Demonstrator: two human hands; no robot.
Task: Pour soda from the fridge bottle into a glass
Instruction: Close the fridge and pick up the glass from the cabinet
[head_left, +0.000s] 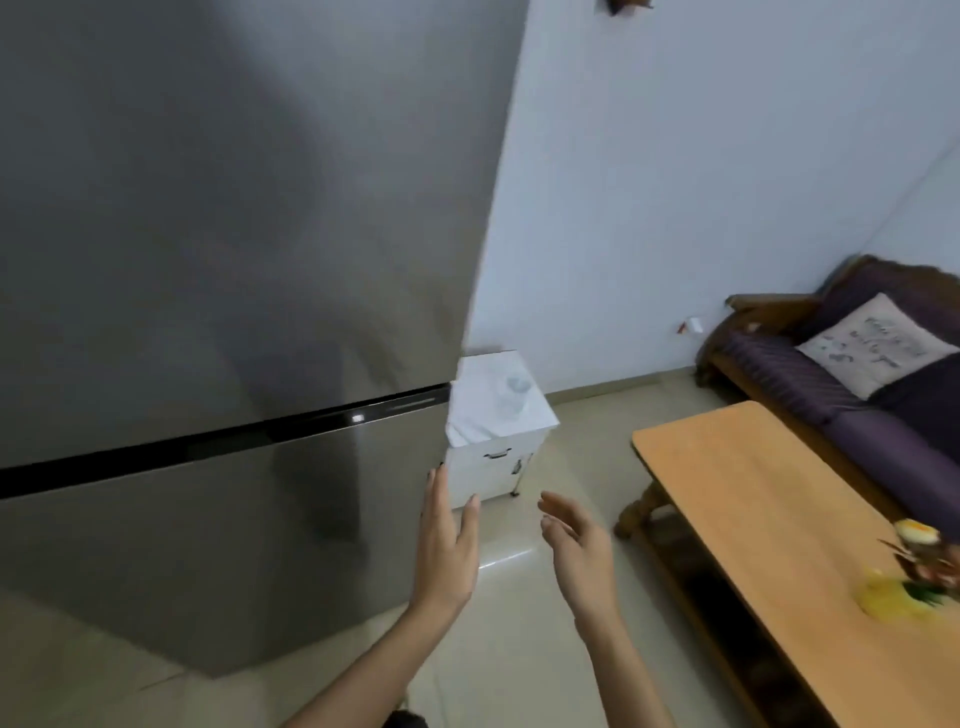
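A tall grey steel fridge (223, 234) fills the left of the view, both of its doors closed, with a dark gap between the upper and lower door. My left hand (447, 551) is raised flat with fingers apart, close to the right edge of the lower door. My right hand (579, 551) hangs open beside it, a little to the right, holding nothing. On a small white cabinet (493, 467) just right of the fridge stands a blurred clear glass (514, 397). No bottle is in view.
A long wooden coffee table (753, 519) stands at the right with a yellow flower ornament (909, 577) on it. Behind it is a purple sofa (831, 374) with a pale cushion. Pale tiled floor lies between fridge and table.
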